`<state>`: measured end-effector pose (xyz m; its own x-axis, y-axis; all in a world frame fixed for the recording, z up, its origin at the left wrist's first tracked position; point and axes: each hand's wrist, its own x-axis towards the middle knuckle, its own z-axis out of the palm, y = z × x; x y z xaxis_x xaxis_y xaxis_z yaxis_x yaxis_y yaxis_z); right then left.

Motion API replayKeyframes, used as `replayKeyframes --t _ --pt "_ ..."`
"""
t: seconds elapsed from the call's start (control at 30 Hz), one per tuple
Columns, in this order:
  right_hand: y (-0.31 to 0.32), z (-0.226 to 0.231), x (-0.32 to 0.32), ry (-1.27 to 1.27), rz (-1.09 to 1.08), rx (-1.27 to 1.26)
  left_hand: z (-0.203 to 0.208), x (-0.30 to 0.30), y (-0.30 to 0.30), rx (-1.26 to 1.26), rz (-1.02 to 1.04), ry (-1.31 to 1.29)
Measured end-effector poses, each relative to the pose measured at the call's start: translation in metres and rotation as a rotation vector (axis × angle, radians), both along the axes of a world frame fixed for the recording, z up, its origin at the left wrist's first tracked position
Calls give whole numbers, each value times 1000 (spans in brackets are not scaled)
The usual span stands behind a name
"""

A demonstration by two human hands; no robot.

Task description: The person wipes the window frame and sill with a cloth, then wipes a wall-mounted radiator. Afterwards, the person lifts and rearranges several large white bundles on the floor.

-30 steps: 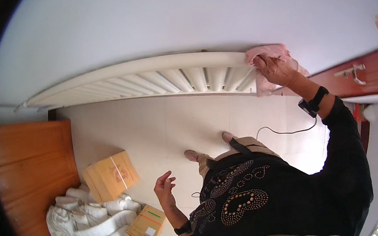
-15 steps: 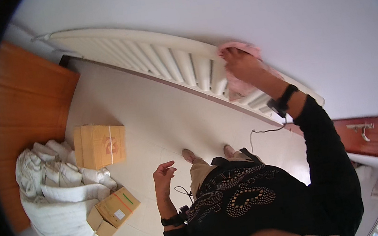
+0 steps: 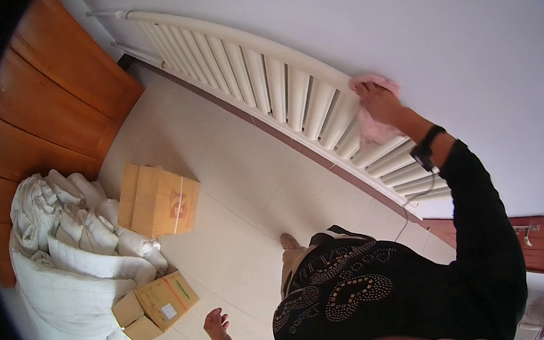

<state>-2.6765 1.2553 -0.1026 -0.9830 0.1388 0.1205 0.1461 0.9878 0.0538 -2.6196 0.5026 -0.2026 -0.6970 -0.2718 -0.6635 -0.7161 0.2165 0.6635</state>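
Grips a pink cloth (image 3: 376, 131) against the white radiator (image 3: 278, 86) with the right hand (image 3: 381, 103) and holds the left hand (image 3: 216, 325) loosely unclenched above the floor (image 3: 232, 236).

You're in soft, even light here; faint shadows smudge the pale tiled floor (image 3: 234, 195), the long cream metal radiator (image 3: 277, 88) bows under your fisheye lens, and black rings the rim.

The left hand (image 3: 217, 323) has dropped lower in view, farther from the shoe (image 3: 289, 241).
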Motion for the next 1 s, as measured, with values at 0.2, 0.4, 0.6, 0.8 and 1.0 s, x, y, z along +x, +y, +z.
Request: replayKeyframes --t 0.2,0.4,0.6,0.8,1.0 --pt "-3 -2 -37 121 -9 -143 -22 -41 13 97 -137 -3" --pt "7 6 -7 78 3 -238 -42 -58 -14 35 -182 -77" --pt "7 0 -70 -24 -10 -253 -71 -101 1 34 -112 -151" --pt "-10 -11 -182 -7 42 -236 -80 -184 77 38 -226 -63" --pt "-42 -11 -319 94 122 -217 -62 -259 147 13 -318 -30"
